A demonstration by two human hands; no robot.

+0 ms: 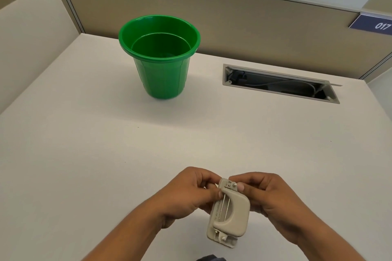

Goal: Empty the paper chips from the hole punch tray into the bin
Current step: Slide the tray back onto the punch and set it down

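Observation:
A beige hole punch (230, 213) is held above the near part of the desk, its long side pointing away from me. My left hand (188, 193) pinches its far left end, and my right hand (267, 195) grips the far right side with the thumb on the top edge. The tray underneath is hidden from this angle, and no paper chips show. A green plastic bin (159, 55) stands upright at the back of the desk, well beyond both hands; its inside looks bare.
The white desk (106, 144) is bounded by beige partition walls at the back and left. An open cable slot (280, 83) with wires inside is set into the desk at the back right. A blue label reading 017 (373, 24) hangs at the far right.

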